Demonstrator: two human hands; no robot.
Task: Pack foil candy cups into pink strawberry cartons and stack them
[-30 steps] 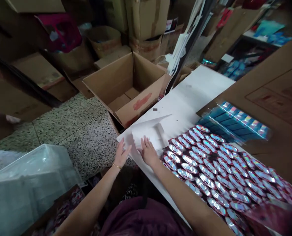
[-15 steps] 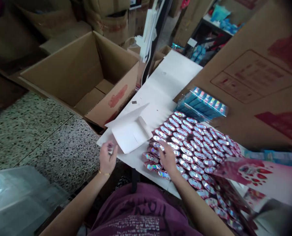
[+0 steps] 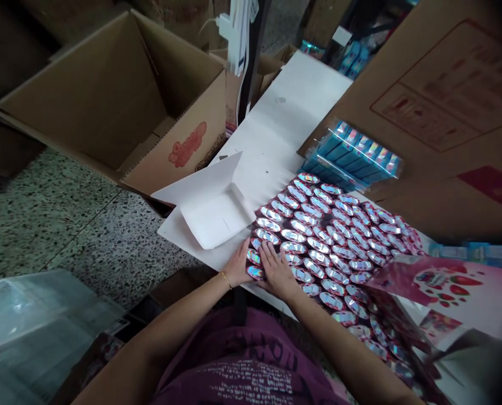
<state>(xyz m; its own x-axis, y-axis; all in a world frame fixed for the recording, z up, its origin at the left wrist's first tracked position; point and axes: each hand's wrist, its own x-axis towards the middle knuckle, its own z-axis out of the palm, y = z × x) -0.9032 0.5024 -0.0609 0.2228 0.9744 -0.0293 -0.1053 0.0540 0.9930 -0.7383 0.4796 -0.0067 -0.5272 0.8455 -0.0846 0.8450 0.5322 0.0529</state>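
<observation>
Purple shirt [image 3: 238, 350], dark and pale printed lettering [image 3: 255, 383], thin gold-toned left-wrist bracelet [image 3: 226, 280]

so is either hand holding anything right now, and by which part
The left hand and right hand touch silver-topped, red-edged oval packs at the group's near corner; whether gripped cannot be told.

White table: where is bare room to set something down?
Mostly bare: far stretch of the white table, beyond the white box, between open carton and large carton. Crowded: between right hand and large carton, where shiny packs sit tightly.
</observation>
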